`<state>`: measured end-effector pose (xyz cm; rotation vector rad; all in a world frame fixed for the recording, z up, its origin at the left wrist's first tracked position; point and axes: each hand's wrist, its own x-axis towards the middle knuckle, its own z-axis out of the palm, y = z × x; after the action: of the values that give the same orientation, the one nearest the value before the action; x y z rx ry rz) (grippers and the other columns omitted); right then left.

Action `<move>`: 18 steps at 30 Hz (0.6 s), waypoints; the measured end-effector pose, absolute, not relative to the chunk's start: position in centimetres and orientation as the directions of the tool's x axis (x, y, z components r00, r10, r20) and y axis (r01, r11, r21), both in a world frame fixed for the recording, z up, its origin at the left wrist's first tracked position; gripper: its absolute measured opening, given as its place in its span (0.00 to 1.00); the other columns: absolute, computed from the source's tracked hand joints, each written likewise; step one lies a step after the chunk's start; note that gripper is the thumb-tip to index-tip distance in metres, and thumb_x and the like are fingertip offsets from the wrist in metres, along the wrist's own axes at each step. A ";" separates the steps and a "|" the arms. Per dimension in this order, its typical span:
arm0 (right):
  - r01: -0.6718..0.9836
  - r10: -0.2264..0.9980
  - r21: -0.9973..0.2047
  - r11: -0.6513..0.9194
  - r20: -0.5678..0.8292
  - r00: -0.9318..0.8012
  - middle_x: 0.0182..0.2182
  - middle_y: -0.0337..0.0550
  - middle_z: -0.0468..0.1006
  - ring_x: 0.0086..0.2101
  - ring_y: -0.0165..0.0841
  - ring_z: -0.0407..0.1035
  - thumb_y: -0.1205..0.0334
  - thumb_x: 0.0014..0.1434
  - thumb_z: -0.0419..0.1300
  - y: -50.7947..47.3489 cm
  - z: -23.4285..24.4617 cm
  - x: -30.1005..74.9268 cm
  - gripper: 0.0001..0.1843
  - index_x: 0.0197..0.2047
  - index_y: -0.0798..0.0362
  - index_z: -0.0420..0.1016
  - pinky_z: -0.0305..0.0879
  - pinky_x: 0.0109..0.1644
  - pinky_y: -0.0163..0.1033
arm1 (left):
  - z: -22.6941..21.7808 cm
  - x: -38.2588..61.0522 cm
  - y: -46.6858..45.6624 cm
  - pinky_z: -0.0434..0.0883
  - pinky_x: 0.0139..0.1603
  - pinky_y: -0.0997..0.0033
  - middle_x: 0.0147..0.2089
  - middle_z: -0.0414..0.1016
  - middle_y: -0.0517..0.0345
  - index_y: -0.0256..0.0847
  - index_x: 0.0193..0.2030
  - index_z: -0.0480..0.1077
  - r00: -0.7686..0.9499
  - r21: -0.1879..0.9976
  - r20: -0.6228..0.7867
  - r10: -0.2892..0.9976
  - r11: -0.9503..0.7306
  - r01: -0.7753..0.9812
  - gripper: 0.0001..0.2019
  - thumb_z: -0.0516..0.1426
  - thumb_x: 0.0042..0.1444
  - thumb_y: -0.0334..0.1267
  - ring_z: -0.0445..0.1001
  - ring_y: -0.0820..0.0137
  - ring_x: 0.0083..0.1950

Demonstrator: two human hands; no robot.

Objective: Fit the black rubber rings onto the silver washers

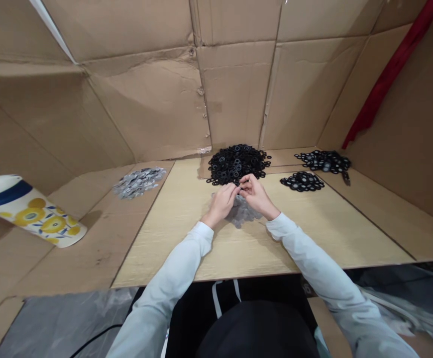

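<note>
Before me, the worktop (171, 248) is carrying a big heap of black rings (233, 164) at its far edge. Nearer, the left hand (222, 203) and the right hand (257, 196) are meeting, fingers bending inward; whether they are gripping something, I cannot tell. Under them, translucent discs (243, 214) are lying. By the far right corner, pale-centred black rings (302, 182) are resting.

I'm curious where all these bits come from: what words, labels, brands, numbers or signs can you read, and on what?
Nothing can be read for certain.
Dark item below the table edge: a small pale mark, perhaps lettering, too small and blurred to read.
Black rings and grey discs: no readable marking.
Flowered tube: flower pattern, no words visible.
Cardboard walls: no readable print.
</note>
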<state>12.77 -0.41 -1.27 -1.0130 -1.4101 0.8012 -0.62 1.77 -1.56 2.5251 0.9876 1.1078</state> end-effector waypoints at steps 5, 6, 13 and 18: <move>0.016 0.931 -0.931 0.365 0.366 0.021 0.24 0.33 0.67 0.28 0.28 0.65 0.63 0.42 0.60 -0.5 -0.7 12.9 0.17 0.35 0.50 0.58 0.60 0.34 0.36 | -1.4 -0.5 1.4 0.58 0.34 0.72 0.28 0.60 0.59 0.40 0.26 0.56 0.429 0.482 0.626 0.651 -0.756 0.444 0.13 0.42 0.62 0.39 0.60 0.72 0.32; -0.008 0.936 -0.936 0.352 0.352 0.015 0.24 0.32 0.67 0.27 0.28 0.65 0.64 0.41 0.60 -0.6 -0.5 13.0 0.18 0.35 0.50 0.58 0.60 0.34 0.36 | -1.3 -0.4 1.2 0.58 0.33 0.72 0.27 0.59 0.59 0.40 0.26 0.55 0.413 0.515 0.625 0.663 -0.747 0.421 0.13 0.42 0.62 0.39 0.60 0.72 0.31; -0.117 0.965 -0.963 0.243 0.252 -0.068 0.23 0.30 0.68 0.25 0.26 0.63 0.66 0.38 0.62 -1.3 1.1 13.5 0.20 0.33 0.49 0.56 0.59 0.31 0.34 | -0.5 -0.3 0.5 0.55 0.30 0.73 0.25 0.53 0.62 0.40 0.24 0.52 0.364 0.718 0.556 0.747 -0.652 0.242 0.18 0.44 0.60 0.49 0.55 0.74 0.28; -0.098 0.958 -0.957 0.272 0.278 -0.065 0.22 0.30 0.65 0.25 0.26 0.62 0.64 0.38 0.63 -1.3 1.1 13.0 0.20 0.32 0.49 0.55 0.58 0.30 0.33 | -0.7 -0.6 0.9 0.55 0.29 0.73 0.24 0.51 0.63 0.40 0.24 0.52 0.372 0.778 0.502 0.781 -0.595 0.200 0.22 0.43 0.58 0.56 0.53 0.75 0.27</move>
<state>13.01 -1.28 1.05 -0.9010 -1.3199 1.0960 -0.62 0.92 -0.74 2.0160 0.8434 1.2114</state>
